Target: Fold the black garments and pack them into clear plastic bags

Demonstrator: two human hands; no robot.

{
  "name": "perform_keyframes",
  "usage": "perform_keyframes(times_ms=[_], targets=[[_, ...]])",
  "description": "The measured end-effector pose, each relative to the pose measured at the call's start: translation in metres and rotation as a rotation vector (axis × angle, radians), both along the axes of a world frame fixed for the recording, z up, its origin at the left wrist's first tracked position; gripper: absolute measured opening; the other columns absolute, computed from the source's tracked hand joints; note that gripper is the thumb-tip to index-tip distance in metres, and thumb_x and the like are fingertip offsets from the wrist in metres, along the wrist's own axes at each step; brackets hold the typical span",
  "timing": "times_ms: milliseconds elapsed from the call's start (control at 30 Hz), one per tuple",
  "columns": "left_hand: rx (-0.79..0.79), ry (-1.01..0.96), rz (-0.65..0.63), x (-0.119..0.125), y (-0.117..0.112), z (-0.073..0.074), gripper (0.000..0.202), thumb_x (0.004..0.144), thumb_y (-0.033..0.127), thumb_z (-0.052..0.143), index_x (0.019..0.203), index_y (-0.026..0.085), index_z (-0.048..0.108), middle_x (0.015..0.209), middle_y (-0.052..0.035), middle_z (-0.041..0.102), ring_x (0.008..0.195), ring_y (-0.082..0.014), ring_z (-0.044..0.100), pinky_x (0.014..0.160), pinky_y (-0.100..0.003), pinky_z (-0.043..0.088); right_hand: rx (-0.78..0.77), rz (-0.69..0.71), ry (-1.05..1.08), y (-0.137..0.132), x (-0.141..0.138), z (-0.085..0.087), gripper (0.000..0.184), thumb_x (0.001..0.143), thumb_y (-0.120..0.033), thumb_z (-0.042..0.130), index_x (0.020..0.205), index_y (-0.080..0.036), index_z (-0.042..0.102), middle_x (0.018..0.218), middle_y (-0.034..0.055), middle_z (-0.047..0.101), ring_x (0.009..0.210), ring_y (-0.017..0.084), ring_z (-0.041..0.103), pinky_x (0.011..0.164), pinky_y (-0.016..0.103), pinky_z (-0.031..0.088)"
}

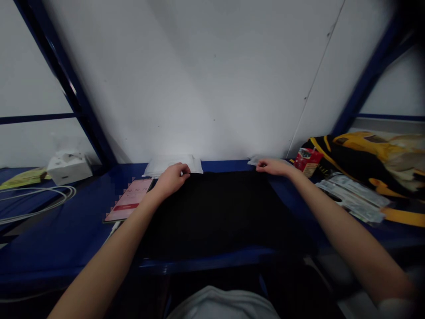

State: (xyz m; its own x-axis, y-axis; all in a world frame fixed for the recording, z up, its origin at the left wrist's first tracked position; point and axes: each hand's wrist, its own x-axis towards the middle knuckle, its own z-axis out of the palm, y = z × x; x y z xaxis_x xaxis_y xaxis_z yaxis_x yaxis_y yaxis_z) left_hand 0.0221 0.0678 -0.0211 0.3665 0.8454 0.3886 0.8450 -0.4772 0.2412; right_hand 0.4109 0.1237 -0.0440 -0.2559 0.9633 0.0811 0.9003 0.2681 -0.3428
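White wall panels (212,79) stood at the back, w/ a dark blue post (71,84) slanting up on the L & a blue tabletop (66,239) below. Black cloth (219,212) lay flat across the middle of the tabletop, its near side reaching the front edge. L hand (173,177) had its fingers curled, pinching the cloth's far edge nr the L corner; R hand (274,167) pinched the far R corner, thumb & fingers together. Both forearms stretched fwd, one either side of the cloth.

Just behind the L hand was a white packet (159,164); a smaller pale packet (254,159) sat by the R fingertips. Phone (131,199) lay L of the cloth, screen up, plugged into a white lead (113,228) (digits on screen too blurry to read w/ certainty). Far L: white box (69,168), yellow packet (26,178) & looped cable (73,191). Over on the R: red packet (308,161), a black-and-yellow fabric heap (358,157), clear plastic packs (352,197) & a yellow strip (405,217).
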Motion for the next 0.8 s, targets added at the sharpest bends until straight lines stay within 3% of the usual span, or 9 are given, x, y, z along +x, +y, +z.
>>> perform_keyframes(times_ms=[133,233,400,533,600,700,800], targets=[[-0.046,-0.073,0.005,0.002,-0.002,0.002,0.011,0.074,0.025,0.046,0.077,0.019,0.055,0.076,-0.0021,0.058,0.068,-0.0150,0.051,0.064,-0.028,0.037,-0.025,-0.073,0.149,0.003,-0.012,-0.012,0.037,0.068,-0.014,0.055,0.105,-0.017,0.053,0.100,0.0079,0.060,0.084,0.016,0.056,0.072,0.026,0.042],[-0.068,-0.115,0.011,0.003,-0.004,0.004,0.012,0.074,0.026,0.047,0.077,0.019,0.056,0.074,-0.0018,0.058,0.066,-0.0144,0.051,0.063,-0.027,0.037,-0.036,-0.073,0.127,0.004,-0.019,-0.014,0.048,0.064,-0.006,0.050,0.111,-0.015,0.050,0.093,0.0071,0.061,0.077,0.015,0.056,0.067,0.025,0.042],[-0.074,-0.153,0.025,0.003,-0.006,0.007,0.013,0.073,0.027,0.048,0.076,0.019,0.057,0.071,-0.0011,0.059,0.063,-0.0136,0.051,0.062,-0.027,0.036,0.031,-0.071,-0.004,0.005,-0.020,-0.010,0.025,0.067,-0.009,0.048,0.088,-0.016,0.059,0.083,0.0057,0.062,0.071,0.016,0.053,0.065,0.026,0.040],[-0.092,-0.215,0.061,0.003,-0.008,0.009,0.012,0.071,0.029,0.051,0.072,0.019,0.058,0.064,0.0007,0.057,0.057,-0.0120,0.049,0.058,-0.026,0.035,0.092,-0.097,-0.019,0.002,-0.015,-0.003,0.007,0.072,-0.017,0.048,0.070,-0.018,0.055,0.074,0.0035,0.060,0.067,0.016,0.050,0.064,0.027,0.038],[-0.152,-0.279,0.099,0.004,-0.009,0.011,0.011,0.070,0.029,0.052,0.072,0.019,0.057,0.056,0.0022,0.054,0.052,-0.0113,0.048,0.054,-0.025,0.034,0.072,-0.117,0.081,-0.002,-0.012,0.003,0.007,0.073,-0.019,0.048,0.068,-0.019,0.053,0.071,0.0016,0.058,0.064,0.014,0.048,0.062,0.026,0.037],[-0.333,-0.480,0.131,0.007,-0.014,0.015,0.009,0.070,0.027,0.054,0.073,0.018,0.054,0.047,0.0042,0.049,0.045,-0.0108,0.049,0.047,-0.023,0.032,-0.026,-0.136,0.403,-0.011,-0.005,0.015,0.006,0.075,-0.021,0.048,0.071,-0.019,0.051,0.068,-0.0008,0.052,0.059,0.011,0.045,0.057,0.023,0.037],[-0.544,-0.753,0.084,0.010,-0.022,0.021,0.010,0.069,0.023,0.057,0.073,0.018,0.050,0.052,0.0028,0.055,0.053,-0.0116,0.057,0.049,-0.021,0.037,-0.136,-0.085,0.740,-0.021,0.002,0.026,0.003,0.076,-0.022,0.050,0.073,-0.020,0.049,0.062,-0.0042,0.043,0.050,0.007,0.039,0.052,0.020,0.036]])
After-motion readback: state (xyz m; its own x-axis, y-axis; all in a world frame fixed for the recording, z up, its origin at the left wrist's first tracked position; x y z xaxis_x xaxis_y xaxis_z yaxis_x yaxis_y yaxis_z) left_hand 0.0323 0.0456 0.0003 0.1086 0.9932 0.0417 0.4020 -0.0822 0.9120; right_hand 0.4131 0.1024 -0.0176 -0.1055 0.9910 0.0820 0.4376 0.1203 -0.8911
